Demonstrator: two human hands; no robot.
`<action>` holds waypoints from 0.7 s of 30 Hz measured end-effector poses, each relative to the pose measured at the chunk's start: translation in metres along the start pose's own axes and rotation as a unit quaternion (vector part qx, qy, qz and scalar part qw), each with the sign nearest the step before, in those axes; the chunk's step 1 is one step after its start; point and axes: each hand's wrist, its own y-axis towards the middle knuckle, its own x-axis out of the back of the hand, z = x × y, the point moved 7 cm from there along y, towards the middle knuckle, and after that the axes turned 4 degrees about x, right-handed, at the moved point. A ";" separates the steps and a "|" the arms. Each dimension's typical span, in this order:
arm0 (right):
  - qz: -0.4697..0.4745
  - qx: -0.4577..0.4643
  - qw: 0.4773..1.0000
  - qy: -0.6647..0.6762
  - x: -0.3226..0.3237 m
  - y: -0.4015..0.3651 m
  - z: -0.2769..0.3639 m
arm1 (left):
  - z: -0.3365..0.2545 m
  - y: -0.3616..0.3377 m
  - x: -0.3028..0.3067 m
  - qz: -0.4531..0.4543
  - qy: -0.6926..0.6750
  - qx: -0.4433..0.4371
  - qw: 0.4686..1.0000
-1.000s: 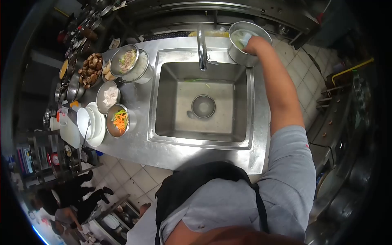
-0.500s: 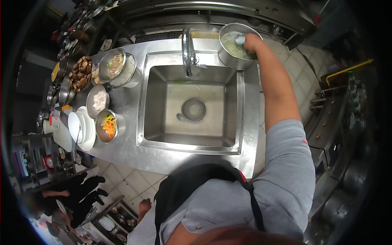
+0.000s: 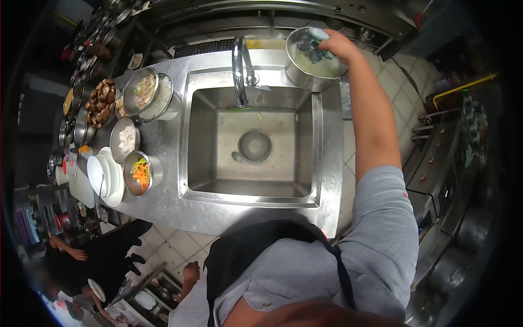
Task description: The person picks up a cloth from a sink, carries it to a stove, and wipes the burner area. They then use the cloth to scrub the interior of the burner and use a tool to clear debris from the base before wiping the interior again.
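At the sink's far right corner stands a metal pot holding cloudy liquid. My right hand is over its rim, fingers closed on a wet cloth with pale and dark green-blue patches; the cloth's lower part hangs into the pot. Far from the counter items, my left hand hangs low at my side with its fingers curled, and I see nothing in it. A chrome faucet arches over the sink, where a round drain strainer sits on the bottom.
Along the left counter are a bowl of cut carrots and green strips, a bowl of white pieces, mushrooms, stacked metal bowls and white plates. At lower left, a co-worker's hand shows near low shelves.
My right hand has lifted the cloth from the liquid toward the pot's far rim, so more of its dark part shows. The co-worker at lower left has shifted. My left hand stays low.
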 end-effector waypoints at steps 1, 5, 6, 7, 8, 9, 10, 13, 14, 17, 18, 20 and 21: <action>0.026 0.005 0.999 0.039 -0.001 -0.001 -0.004 | -0.003 -0.001 0.005 0.029 -0.014 0.043 0.999; 0.157 -0.027 0.953 0.257 -0.018 -0.027 0.009 | -0.004 -0.006 0.014 0.044 -0.095 0.103 0.989; 0.158 -0.028 0.953 0.256 -0.019 -0.030 0.013 | 0.004 -0.002 0.001 0.034 -0.077 0.059 0.995; 0.167 -0.053 0.949 0.262 -0.023 -0.033 0.014 | 0.006 0.001 -0.005 0.025 -0.059 0.015 0.998; 0.174 -0.077 0.944 0.269 -0.027 -0.034 0.014 | 0.012 0.003 -0.011 0.026 -0.059 0.015 0.998; 0.175 -0.078 0.944 0.269 -0.028 -0.031 0.014 | 0.009 0.002 -0.008 0.004 -0.079 -0.016 0.997; 0.137 -0.107 0.959 0.224 -0.025 -0.025 0.006 | 0.006 0.002 -0.004 -0.017 -0.098 -0.047 0.994; 0.098 -0.050 0.994 0.006 -0.028 0.015 -0.028 | -0.003 0.003 0.008 -0.005 -0.014 -0.011 1.000; 0.093 0.038 0.981 -0.167 -0.031 0.026 -0.029 | -0.008 0.007 0.012 -0.007 -0.014 -0.010 1.000; 0.159 0.121 0.923 -0.329 -0.066 0.004 0.001 | 0.009 0.010 -0.005 0.096 -0.144 0.130 0.976; 0.158 0.122 0.923 -0.328 -0.069 0.003 0.007 | 0.005 0.012 -0.005 0.049 -0.075 0.049 0.995; 0.189 0.054 0.905 -0.377 -0.074 0.002 0.003 | 0.004 0.010 -0.010 0.002 -0.004 -0.032 0.999; 0.188 0.054 0.905 -0.377 -0.073 0.007 -0.005 | 0.007 0.010 -0.016 0.011 -0.020 -0.027 0.999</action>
